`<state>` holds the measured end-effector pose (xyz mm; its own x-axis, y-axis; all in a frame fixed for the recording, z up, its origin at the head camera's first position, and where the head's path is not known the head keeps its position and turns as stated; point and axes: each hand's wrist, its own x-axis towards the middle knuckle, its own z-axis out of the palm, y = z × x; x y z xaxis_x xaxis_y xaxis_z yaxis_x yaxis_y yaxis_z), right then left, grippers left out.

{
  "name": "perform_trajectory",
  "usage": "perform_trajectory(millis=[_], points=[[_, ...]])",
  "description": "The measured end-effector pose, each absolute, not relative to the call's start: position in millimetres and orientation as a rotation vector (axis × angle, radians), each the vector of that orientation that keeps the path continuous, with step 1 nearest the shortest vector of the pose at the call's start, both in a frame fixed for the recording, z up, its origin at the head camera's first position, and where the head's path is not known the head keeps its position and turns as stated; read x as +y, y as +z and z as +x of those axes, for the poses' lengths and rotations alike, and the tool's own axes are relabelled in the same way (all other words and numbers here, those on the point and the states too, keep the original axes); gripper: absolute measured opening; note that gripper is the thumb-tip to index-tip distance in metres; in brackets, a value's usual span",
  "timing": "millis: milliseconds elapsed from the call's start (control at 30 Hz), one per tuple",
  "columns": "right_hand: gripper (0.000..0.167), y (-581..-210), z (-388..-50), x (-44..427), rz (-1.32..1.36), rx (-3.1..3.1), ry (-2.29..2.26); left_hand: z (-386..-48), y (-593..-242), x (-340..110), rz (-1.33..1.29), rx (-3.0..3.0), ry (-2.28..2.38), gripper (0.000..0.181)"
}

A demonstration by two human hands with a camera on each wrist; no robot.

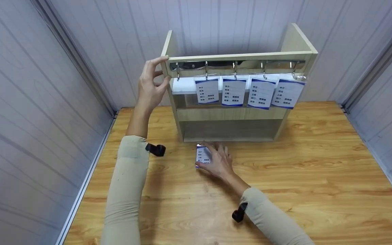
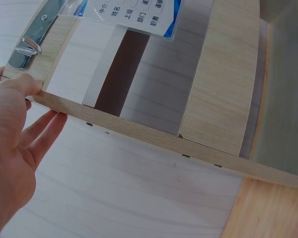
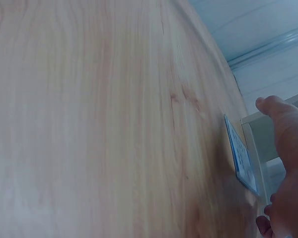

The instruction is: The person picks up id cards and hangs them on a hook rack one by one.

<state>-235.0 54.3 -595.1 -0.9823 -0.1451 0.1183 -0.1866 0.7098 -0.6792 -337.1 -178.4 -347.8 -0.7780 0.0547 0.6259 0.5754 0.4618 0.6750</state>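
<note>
The left hand [image 1: 151, 85] grips the upper left corner of a pale wooden shelf [image 1: 233, 114], thumb in front and fingers around the side panel [image 2: 139, 130]. Over a badge card [image 1: 202, 154] at the foot of the shelf, the right hand [image 1: 219, 160] spreads its thumb and fingers across the card's near and far edges. That card is white with blue trim, partly covered by the hand; in the right wrist view the card [image 3: 242, 157] shows between thumb and fingers, without a visible pinch. Several similar badges [image 1: 234, 92] in clear sleeves hang from the shelf's hooks.
A metal hook rail [image 1: 216, 65] runs along the shelf's top front; its leftmost hook [image 1: 178, 72] carries no badge. The shelf stands on a wood-grain table [image 1: 318, 163]. Pale panelled walls [image 1: 46, 102] enclose the table on the left, right and back.
</note>
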Motion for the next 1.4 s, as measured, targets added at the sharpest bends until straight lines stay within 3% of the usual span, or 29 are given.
perform_trajectory(millis=[467, 1400], points=[[0.089, -602, -235, 44, 0.173, -2.902, 1.084, -337, -347, -178, -0.518, -2.195, -1.287, 0.052], [0.087, -605, -236, 45, 0.245, -2.962, 1.065, -337, -347, -179, -0.490, -2.202, -1.324, 0.054]])
